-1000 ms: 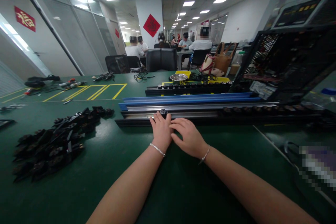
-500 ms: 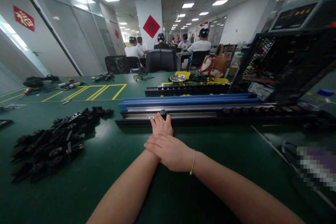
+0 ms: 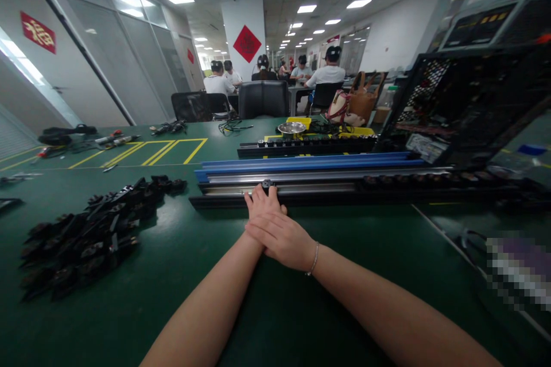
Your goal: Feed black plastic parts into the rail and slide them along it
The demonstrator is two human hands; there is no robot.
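Observation:
My left hand [image 3: 261, 203] reaches to the near black rail [image 3: 318, 196], its fingers on the rail and at a small black part [image 3: 267, 184] standing on it. Whether the fingers grip that part is hard to see. Across the back of my left hand and wrist lies my right hand [image 3: 286, 241], palm down with its fingers stretched out, wearing a thin bracelet. Behind the near rail runs a blue rail [image 3: 310, 165]. More black parts [image 3: 396, 179] sit in a row along the rail's right portion.
A heap of black parts [image 3: 90, 235] lies on the green table [image 3: 172, 298] at left. An open black computer case [image 3: 465, 97] stands at right. Further back are a metal dish [image 3: 291, 127], cables and another black rail [image 3: 305, 147]. Several people sit beyond.
My right hand has shifted slightly up and to the right over my left hand. My left hand stays at the small black part, its fingers slightly moved.

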